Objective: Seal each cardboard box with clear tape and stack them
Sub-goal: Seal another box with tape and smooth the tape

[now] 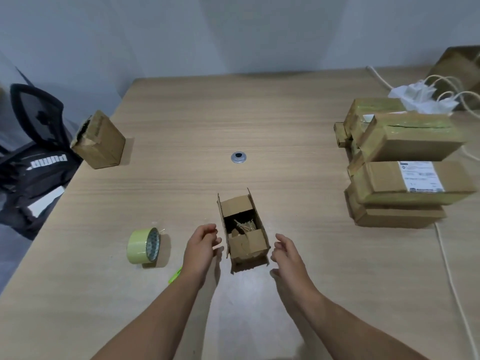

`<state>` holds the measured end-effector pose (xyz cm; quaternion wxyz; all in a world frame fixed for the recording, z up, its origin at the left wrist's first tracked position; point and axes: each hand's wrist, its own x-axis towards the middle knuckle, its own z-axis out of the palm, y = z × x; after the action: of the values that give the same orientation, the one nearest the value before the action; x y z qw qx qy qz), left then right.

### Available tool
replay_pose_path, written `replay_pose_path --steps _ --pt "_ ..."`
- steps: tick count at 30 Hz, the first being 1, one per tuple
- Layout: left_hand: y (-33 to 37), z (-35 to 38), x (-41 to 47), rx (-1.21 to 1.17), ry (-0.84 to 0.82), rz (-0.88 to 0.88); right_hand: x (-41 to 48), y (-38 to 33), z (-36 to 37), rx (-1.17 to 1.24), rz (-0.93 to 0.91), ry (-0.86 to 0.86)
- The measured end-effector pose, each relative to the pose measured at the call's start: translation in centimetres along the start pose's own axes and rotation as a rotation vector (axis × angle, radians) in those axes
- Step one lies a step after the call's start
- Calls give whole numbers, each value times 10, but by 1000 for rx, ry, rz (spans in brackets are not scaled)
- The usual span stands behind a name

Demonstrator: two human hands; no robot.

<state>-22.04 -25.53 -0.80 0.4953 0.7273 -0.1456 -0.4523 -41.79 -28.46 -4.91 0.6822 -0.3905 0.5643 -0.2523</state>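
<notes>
A small cardboard box [244, 231] stands open in the near middle of the table, flaps up, with pale packing strips inside. My left hand [201, 244] hovers just left of it, fingers loosely curled, holding nothing. On the box's right, my right hand [285, 252] also hovers with relaxed fingers, a small gap from the cardboard. A roll of tape [144, 246] stands on edge to the left. A stack of taped boxes [405, 162] sits at the right. Another box [100, 140] stands at the table's left edge.
A green-handled tool [175, 275] lies partly hidden under my left forearm. A metal cable grommet [239, 157] sits mid-table. White cables and plugs [426, 96] lie at the back right; one cord runs down the right side. A black chair with a bag [33, 152] stands left of the table.
</notes>
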Motion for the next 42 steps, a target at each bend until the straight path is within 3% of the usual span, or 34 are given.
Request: replay_pose_path --steps 3,9,14,19,25,42 --pt "13 3 21 -5 2 46 -8 -8 14 49 0 -92" --pt "43 10 39 42 -204 85 8 -11 26 -184 -129 -19" --pt "38 6 42 76 -134 119 9 -29 25 -308 -119 53" --pt "19 -9 36 193 -80 214 13 -34 21 -199 -118 117" --pt "-3 -15 22 356 -56 157 17 -45 22 117 -56 147" --pt "-18 -9 0 260 12 107 13 -63 23 5 -6 124"
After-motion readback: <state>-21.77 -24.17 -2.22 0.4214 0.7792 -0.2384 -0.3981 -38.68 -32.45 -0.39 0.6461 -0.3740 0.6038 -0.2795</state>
